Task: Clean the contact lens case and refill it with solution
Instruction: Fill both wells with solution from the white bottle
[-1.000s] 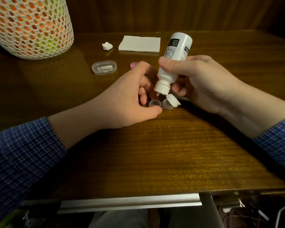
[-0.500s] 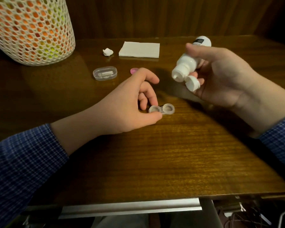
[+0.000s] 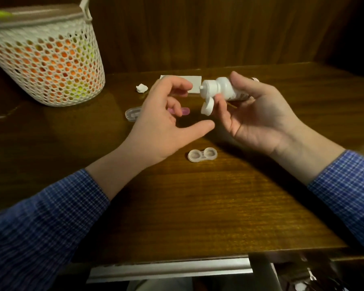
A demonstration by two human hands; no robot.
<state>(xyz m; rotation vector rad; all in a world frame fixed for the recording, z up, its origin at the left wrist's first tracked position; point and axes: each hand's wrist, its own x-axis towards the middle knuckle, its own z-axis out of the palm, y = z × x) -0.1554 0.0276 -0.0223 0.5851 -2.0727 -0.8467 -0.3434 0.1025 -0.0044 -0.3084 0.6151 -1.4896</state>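
Observation:
The clear contact lens case (image 3: 202, 155) lies uncapped on the wooden table (image 3: 198, 206), with no hand touching it. My right hand (image 3: 259, 114) grips the white solution bottle (image 3: 221, 89), held on its side with the nozzle pointing left. Its flip cap (image 3: 207, 107) hangs open below the nozzle. My left hand (image 3: 164, 120) hovers above the table just left of the nozzle, fingers loosely curved and holding nothing.
A white mesh basket (image 3: 46, 59) stands at the back left. A clear lid (image 3: 131, 113) and a pink cap (image 3: 182, 111) lie behind my left hand. A white crumpled wad (image 3: 141, 88) and a folded tissue (image 3: 194, 84) sit further back.
My left hand let go of the case and rose toward the bottle's nozzle. My right hand lifted the bottle away from the case and turned it sideways.

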